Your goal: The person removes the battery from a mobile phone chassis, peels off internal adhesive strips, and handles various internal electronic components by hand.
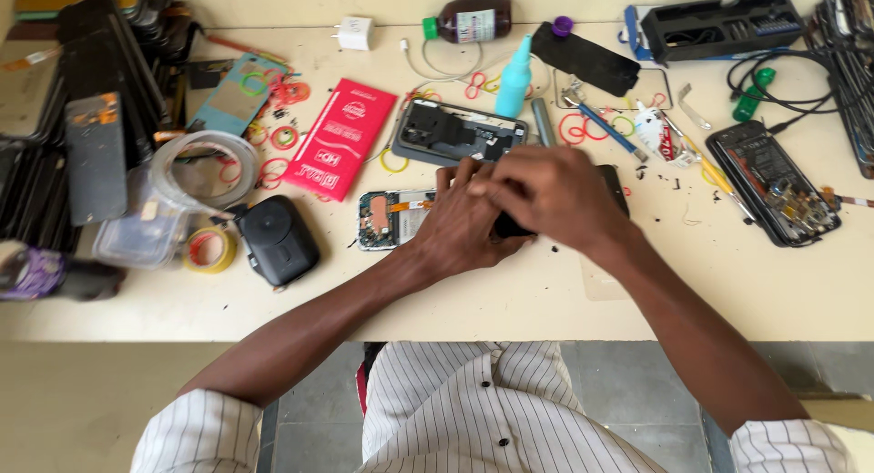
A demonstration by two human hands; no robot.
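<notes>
Right now both hands meet over a dark phone point(612, 183) that lies flat near the middle of the pale surface point(510, 291). The left hand point(460, 223) curls around the phone's near edge, fingers bent and closed on it. The right hand point(551, 195) lies over the top of the phone with its fingers folded down, pressing on it; I cannot tell if something small is between the fingertips. Most of the phone is hidden under the hands.

Just left of the left hand lies an opened phone point(391, 218) with its inner parts showing. Behind the hands rests a grey phone frame point(458, 132), and beside it stands a teal bottle point(514, 77). A red flat packet point(340, 138) lies further left, near coloured rubber bands point(284, 136). Another opened phone point(774, 182) lies well apart at the right.
</notes>
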